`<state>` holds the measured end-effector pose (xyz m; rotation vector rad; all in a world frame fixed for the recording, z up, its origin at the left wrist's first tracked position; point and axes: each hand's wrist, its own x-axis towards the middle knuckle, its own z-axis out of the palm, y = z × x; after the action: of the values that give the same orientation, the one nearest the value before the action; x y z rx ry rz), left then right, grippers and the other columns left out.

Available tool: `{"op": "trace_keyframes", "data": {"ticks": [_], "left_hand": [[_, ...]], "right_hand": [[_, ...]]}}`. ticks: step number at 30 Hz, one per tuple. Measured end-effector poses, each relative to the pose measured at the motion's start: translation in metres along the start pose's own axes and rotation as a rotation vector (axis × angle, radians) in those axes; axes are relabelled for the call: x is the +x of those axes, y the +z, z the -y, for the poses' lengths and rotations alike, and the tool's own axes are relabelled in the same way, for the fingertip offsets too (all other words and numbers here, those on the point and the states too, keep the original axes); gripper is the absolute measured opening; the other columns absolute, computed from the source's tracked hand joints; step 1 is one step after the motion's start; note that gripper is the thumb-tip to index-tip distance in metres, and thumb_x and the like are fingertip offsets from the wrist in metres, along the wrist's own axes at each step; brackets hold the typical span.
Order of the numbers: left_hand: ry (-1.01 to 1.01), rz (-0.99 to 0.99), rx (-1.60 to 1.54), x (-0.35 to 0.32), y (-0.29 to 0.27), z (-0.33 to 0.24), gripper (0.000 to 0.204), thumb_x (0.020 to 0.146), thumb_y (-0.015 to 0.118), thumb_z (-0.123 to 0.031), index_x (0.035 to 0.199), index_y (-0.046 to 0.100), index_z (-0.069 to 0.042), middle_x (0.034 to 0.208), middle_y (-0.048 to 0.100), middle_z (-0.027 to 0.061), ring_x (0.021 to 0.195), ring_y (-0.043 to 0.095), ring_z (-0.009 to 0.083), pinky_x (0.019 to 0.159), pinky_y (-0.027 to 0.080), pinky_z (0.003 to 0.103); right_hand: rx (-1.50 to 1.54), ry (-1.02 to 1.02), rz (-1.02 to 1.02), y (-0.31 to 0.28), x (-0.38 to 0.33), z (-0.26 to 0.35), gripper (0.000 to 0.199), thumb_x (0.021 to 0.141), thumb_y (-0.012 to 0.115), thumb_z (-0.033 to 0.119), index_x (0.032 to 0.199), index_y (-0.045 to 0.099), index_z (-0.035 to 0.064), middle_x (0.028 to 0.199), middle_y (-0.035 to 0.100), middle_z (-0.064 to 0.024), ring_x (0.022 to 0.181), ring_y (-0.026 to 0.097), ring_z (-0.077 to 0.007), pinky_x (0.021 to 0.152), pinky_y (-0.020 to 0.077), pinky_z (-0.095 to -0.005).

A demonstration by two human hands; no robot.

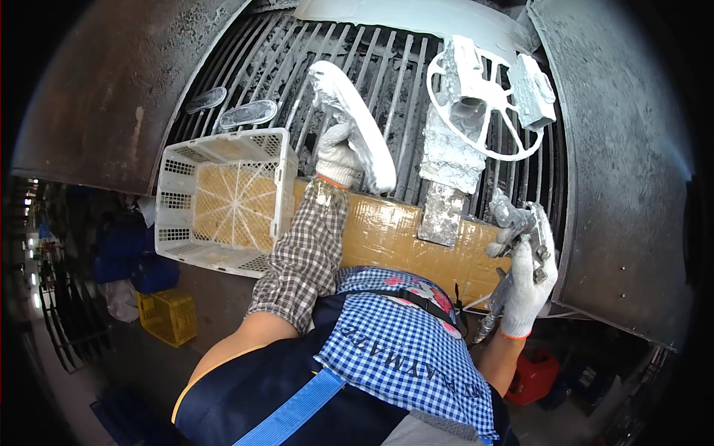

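Observation:
My left hand [338, 156], in a white knit glove with a checked sleeve above it, is closed around a long, white-coated piece shaped like a shoe sole [358, 134]. The piece is tilted over the slatted grate. At the right, my gloved right hand [529, 286] grips a paint-crusted metal spray gun [513, 227]. Part of the gun is hidden by my fingers. A white spoked wheel [487, 134] stands ahead of the gun, with coated blocks around it. Two more sole-shaped pieces, one grey [249, 114] and one darker [206, 99], lie on the grate at the far left.
A white plastic basket [279, 201] stands left of my left forearm. Brown taped cardboard [379, 230] runs along the near edge of the grate [405, 82]. Metal side walls [625, 149] bound the booth. A yellow crate [167, 316] and a red container [533, 377] are below.

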<state>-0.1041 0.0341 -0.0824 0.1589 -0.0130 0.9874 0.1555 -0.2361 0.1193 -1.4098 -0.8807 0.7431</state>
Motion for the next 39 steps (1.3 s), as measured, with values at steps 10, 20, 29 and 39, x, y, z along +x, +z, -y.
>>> {"op": "trace_keyframes", "data": {"ticks": [10, 20, 29, 39], "left_hand": [[0.132, -0.745, 0.289, -0.026, -0.109, 0.017, 0.029, 0.098, 0.063, -0.008, 0.127, 0.061, -0.001, 0.115, 0.072, 0.0172, 0.102, 0.074, 0.0324, 0.091, 0.062, 0.047], [0.07, -0.951, 0.246, -0.023, -0.133, 0.023, 0.027, 0.099, 0.065, -0.016, 0.124, 0.067, -0.006, 0.114, 0.074, 0.0146, 0.102, 0.072, 0.0303, 0.088, 0.059, 0.045], [0.224, -1.176, 0.125, 0.057, -0.124, -0.056, 0.061, 0.097, 0.073, -0.046, 0.138, 0.058, -0.003, 0.117, 0.061, 0.0161, 0.109, 0.061, 0.0306, 0.095, 0.051, 0.045], [-0.034, -0.996, 0.288, -0.009, -0.095, 0.072, 0.023, 0.099, 0.072, -0.023, 0.094, 0.054, -0.011, 0.076, 0.046, 0.003, 0.062, 0.048, 0.0204, 0.056, 0.045, 0.041]], "right_hand": [[-0.122, 0.188, -0.035, -0.022, -0.02, -0.03, 0.055, 0.102, 0.06, 0.007, 0.154, 0.05, -0.0075, 0.14, 0.062, -0.0132, 0.119, 0.062, -0.0171, 0.103, 0.0501, -0.0319], [-0.231, 0.143, -0.011, -0.01, -0.029, -0.036, 0.051, 0.107, 0.055, 0.007, 0.156, 0.047, -0.0045, 0.105, 0.068, -0.0088, 0.085, 0.065, -0.0135, 0.079, 0.0545, -0.0293], [-0.142, 0.261, 0.017, -0.002, -0.026, -0.033, 0.055, 0.104, 0.061, 0.012, 0.154, 0.049, -0.0072, 0.118, 0.067, -0.0075, 0.1, 0.062, -0.0133, 0.093, 0.0493, -0.029], [-0.377, 0.237, -0.128, -0.059, -0.028, -0.143, 0.059, 0.106, 0.067, 0.016, 0.158, 0.046, -0.0032, 0.141, 0.062, -0.0104, 0.115, 0.063, -0.0158, 0.096, 0.0542, -0.0295]]}}
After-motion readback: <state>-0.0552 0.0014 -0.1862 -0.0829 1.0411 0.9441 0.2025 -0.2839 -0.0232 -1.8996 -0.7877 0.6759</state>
